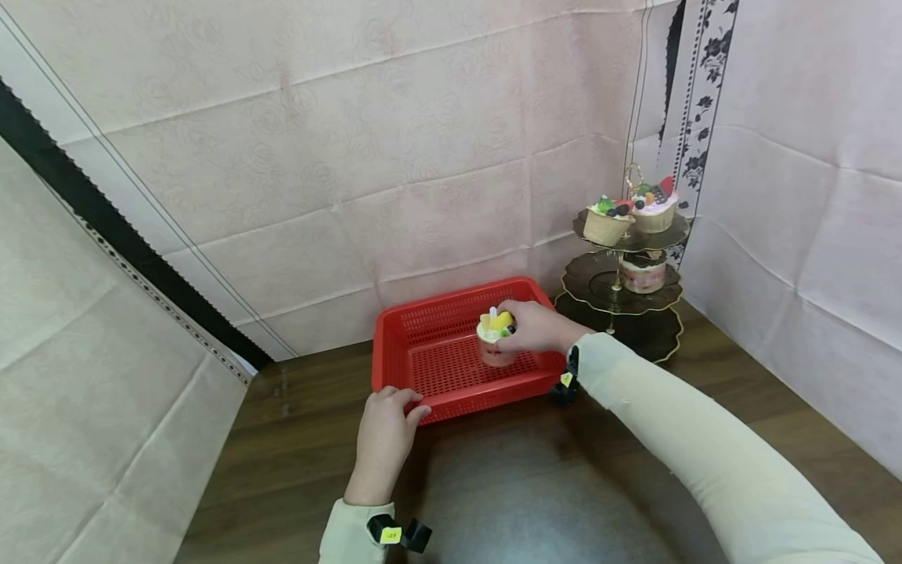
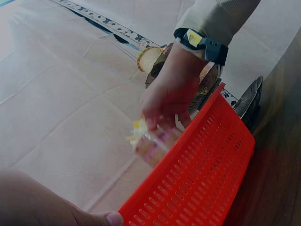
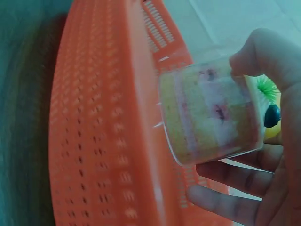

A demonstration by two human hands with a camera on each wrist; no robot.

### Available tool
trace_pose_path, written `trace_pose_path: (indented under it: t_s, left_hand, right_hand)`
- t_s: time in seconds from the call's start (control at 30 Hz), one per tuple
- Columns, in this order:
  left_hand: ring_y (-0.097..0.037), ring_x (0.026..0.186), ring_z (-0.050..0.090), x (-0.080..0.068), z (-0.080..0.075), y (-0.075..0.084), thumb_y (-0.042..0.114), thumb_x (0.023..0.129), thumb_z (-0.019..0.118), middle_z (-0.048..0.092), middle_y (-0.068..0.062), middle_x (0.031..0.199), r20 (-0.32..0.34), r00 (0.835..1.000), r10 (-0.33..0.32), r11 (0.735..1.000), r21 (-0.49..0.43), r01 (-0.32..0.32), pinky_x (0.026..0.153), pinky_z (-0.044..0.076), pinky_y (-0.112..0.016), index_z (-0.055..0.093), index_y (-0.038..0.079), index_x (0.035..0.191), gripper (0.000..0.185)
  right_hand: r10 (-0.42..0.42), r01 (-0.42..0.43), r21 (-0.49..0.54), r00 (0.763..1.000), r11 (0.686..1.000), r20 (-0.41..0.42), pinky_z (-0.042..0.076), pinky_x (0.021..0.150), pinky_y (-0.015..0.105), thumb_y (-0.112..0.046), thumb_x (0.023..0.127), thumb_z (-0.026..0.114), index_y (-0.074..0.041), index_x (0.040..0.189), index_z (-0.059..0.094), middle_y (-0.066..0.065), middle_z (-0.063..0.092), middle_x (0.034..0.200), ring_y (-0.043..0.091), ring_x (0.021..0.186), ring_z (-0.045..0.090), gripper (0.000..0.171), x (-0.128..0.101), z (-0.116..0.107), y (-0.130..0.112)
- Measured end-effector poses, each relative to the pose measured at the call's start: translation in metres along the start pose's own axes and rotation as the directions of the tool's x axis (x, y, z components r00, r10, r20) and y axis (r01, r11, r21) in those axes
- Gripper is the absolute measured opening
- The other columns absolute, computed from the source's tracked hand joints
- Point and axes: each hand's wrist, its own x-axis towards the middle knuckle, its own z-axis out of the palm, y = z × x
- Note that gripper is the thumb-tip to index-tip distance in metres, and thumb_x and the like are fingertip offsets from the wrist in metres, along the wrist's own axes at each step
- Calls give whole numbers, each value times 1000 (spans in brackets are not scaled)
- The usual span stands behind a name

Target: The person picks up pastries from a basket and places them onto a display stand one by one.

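Observation:
My right hand (image 1: 539,325) grips a clear dessert cup (image 3: 211,110) by its upper part, thumb on one side and fingers on the other. Pink and cream layers show through the cup's wall, and yellow fruit, a dark berry and a green sprig top it. In the head view the cup appears over the inside of a red plastic basket (image 1: 465,399). Whether its base touches the basket floor, I cannot tell. My left hand (image 1: 384,439) pinches the basket's rim at the near left corner, its thumb (image 2: 113,218) on the edge.
Right of the basket stands a dark tiered stand (image 1: 613,282) with wavy gold edges. Two fruit-topped cupcakes (image 1: 607,227) sit on its top tier, and another layered dessert cup (image 1: 643,276) on the middle one. Pale cloth (image 1: 423,157) hangs behind the wooden table (image 1: 303,454).

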Motion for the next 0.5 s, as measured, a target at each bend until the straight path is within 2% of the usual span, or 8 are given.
trace_pose_path:
  t_s: [0.13,0.23,0.5]
  left_hand:
    - [-25,87,57,0,1,0,24,86,82,69,-9,93,-8,1000,19,1000,0,-19,77,52,-43,79,10,100,20]
    - [-25,87,56,-1,1,0,23,86,82,69,-10,93,-5,1000,19,1000,-2,-19,77,52,-42,79,10,100,20]
    - [-25,88,55,-1,1,0,24,86,82,69,-9,94,5,1000,2,1000,-9,-2,78,51,-42,79,10,101,20]
  right_hand:
    - [-6,7,2,996,1000,-90,51,90,40,-37,82,77,-12,133,54,5,65,115,20,100,61,61,-9,-15,6]
    - [3,-1,13,984,1000,-176,50,90,43,-35,82,75,-9,135,53,10,66,117,24,100,61,63,-17,-28,11]
    - [117,-98,70,923,993,-365,48,95,49,-44,85,73,-6,136,50,17,62,126,31,108,59,68,-32,-56,25]
